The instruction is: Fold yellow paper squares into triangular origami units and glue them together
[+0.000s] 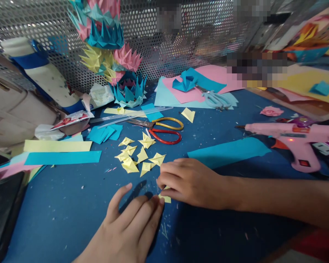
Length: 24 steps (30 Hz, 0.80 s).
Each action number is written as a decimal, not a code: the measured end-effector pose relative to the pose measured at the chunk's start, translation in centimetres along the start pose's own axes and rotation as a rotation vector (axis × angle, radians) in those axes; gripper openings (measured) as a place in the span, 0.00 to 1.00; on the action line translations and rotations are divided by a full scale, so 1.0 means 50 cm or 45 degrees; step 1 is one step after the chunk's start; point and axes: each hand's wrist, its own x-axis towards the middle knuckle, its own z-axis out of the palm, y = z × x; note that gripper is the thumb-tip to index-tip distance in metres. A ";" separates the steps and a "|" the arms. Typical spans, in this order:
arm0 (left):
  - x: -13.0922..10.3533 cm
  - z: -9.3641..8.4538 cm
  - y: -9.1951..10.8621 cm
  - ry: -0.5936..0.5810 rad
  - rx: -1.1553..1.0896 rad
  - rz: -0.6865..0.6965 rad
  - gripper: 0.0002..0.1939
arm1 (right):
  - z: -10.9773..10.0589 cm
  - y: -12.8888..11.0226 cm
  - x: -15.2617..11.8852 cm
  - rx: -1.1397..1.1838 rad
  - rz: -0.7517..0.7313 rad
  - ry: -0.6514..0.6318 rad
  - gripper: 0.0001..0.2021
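Note:
My right hand [189, 180] lies on the blue table top [71, 204], fingers curled over a small yellow paper piece [166, 198] and pressing it flat. My left hand [128, 226] rests palm down just below and to the left, its fingertips touching that same yellow piece. Just beyond the hands lies a cluster of several folded yellow paper triangles [138, 155]. Most of the yellow piece is hidden under my fingers.
Red and yellow handled scissors [161, 129] lie behind the triangles. A pink glue gun [293, 140] sits at the right, a blue paper strip [229, 151] beside it. Yellow and blue strips [61, 151] lie left. A pink, blue and yellow origami tower [112, 54] stands against the perforated wall.

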 end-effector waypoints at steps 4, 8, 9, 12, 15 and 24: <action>0.003 -0.006 -0.001 -0.070 -0.006 0.012 0.18 | -0.016 0.020 -0.013 0.002 -0.247 0.106 0.14; 0.002 -0.007 -0.001 -0.085 -0.009 0.014 0.18 | -0.025 0.035 -0.013 -0.043 -0.397 0.031 0.11; 0.001 -0.006 -0.001 -0.087 -0.006 0.014 0.18 | -0.026 0.037 -0.012 -0.036 -0.402 -0.004 0.11; -0.001 -0.003 -0.001 -0.096 0.003 0.018 0.18 | -0.031 0.046 -0.011 -0.007 -0.403 -0.100 0.11; -0.002 -0.004 -0.001 -0.089 0.007 0.027 0.17 | -0.038 0.054 -0.011 0.047 -0.403 -0.162 0.11; 0.003 -0.003 -0.005 -0.041 -0.088 -0.005 0.16 | -0.042 0.037 -0.002 0.167 -0.272 -0.247 0.15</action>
